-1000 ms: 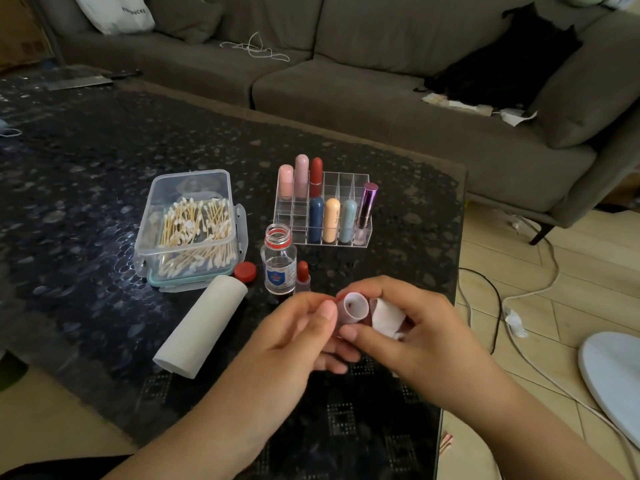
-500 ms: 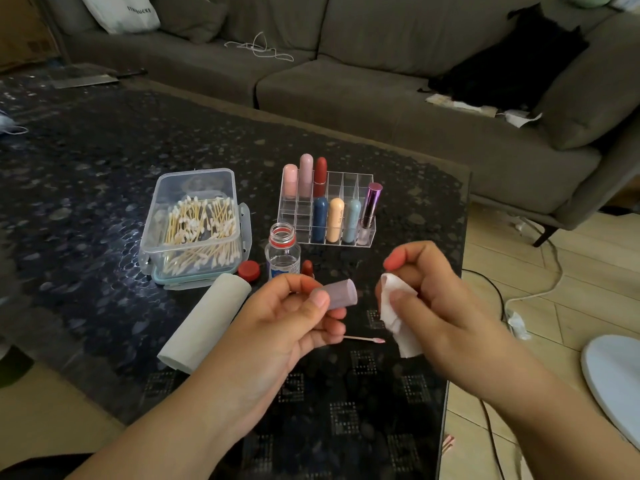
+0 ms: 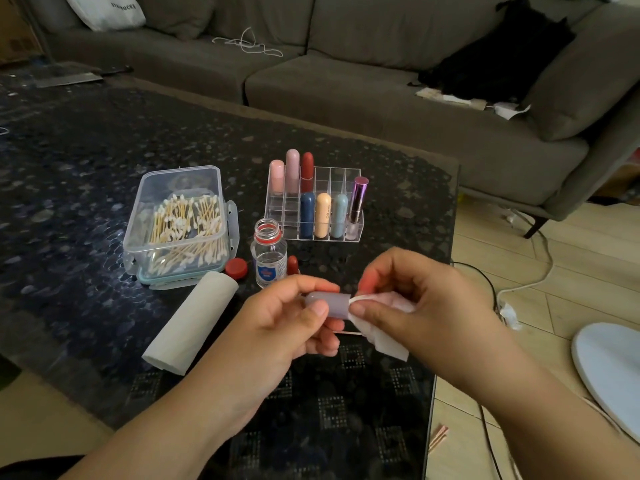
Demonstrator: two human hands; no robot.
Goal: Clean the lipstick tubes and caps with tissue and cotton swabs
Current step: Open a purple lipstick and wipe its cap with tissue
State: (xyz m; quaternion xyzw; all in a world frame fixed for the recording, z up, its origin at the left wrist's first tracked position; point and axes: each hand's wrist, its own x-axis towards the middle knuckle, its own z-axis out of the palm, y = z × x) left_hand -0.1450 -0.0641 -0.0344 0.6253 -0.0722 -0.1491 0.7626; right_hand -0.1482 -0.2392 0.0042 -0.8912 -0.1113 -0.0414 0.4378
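Right now your left hand [image 3: 277, 327] pinches the grey-lilac lipstick cap [image 3: 329, 304] between thumb and fingers, held on its side above the dark desk [image 3: 86, 161], while your right hand [image 3: 412, 303] grips a folded white tissue [image 3: 384, 336] and presses a corner of it against the cap's open end. Take the clear lipstick organizer [image 3: 313, 202] as your landmark: just in front of it stands the small open bottle [image 3: 269, 252], with an uncapped red lipstick [image 3: 292, 265] touching or just beside the bottle's right side and the red bottle lid [image 3: 237, 267] to its left. Left of the organizer sits the clear box of cotton swabs [image 3: 180, 226], and in front of that box lies the tissue roll [image 3: 192, 322]. These crowd the desk between your hands and the organizer. To the organizer's right the desk edge falls near, with cables [image 3: 530, 278] on the floor beyond. Behind it, bare desk runs back to the grey sofa [image 3: 346, 91].
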